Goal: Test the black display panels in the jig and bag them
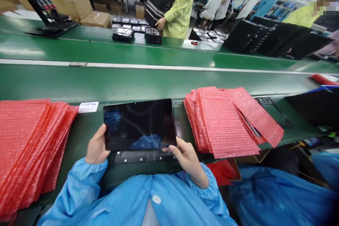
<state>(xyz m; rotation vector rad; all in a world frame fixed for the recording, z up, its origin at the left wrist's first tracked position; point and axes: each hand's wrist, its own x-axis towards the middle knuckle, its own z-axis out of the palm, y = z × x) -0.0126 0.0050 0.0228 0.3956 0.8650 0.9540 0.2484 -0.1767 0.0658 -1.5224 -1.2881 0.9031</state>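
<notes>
A black glossy tablet point(140, 123) is tilted up in front of me, its dark screen facing me and reflecting blue. My left hand point(97, 146) grips its left edge, with the fingers hidden behind it. At the lower right corner my right hand point(186, 155) holds the tablet, thumb on the front edge. Beneath the tablet a flat black plate with several light round dots point(132, 158) lies on the green bench, mostly covered. To the left is a stack of pink bubble-wrap bags point(29, 144). Another stack of pink bubble-wrap bags point(219, 120) lies on the right.
A white label point(88, 107) lies by the left stack. Beyond runs a green conveyor point(132, 83). Behind it stand cardboard boxes point(58, 1), black trays of devices point(129, 24) and a person in yellow point(180, 3) holding a black panel point(160, 1). A blue sleeve point(278, 194) is at right.
</notes>
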